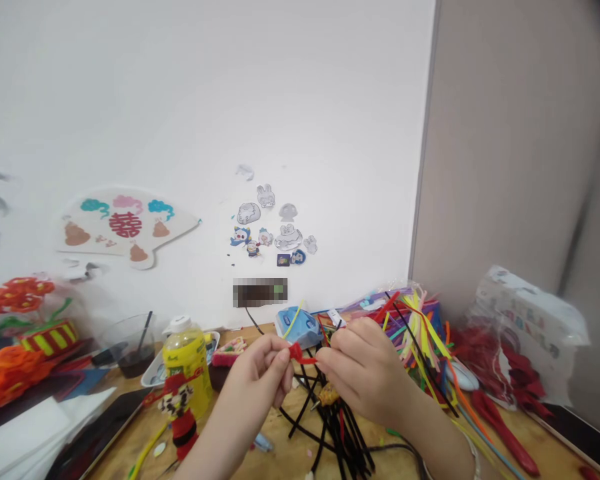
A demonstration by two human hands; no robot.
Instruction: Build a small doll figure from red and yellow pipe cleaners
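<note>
Pipe cleaner (299, 354), red, seemingly looped, between left hand (259, 375), right hand (361, 375)

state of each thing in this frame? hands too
left hand: pinched shut on red pipe cleaner
right hand: pinched shut on its other end
red pipe cleaner: curled, held above the desk
yellow bottle: upright, capped
clear cup: upright, dark liquid low, stick inside
black pipe cleaners: loose heap

The ends of the red pipe cleaner (301, 354) are hidden inside the left hand (260, 377) and the right hand (360, 373). The left forearm (210, 447) and right forearm (430, 433) run off the bottom edge. The pixelated patch (260, 293) on the wall (205, 100) is illegible. The stickers (273, 230) are too small to identify.
</note>
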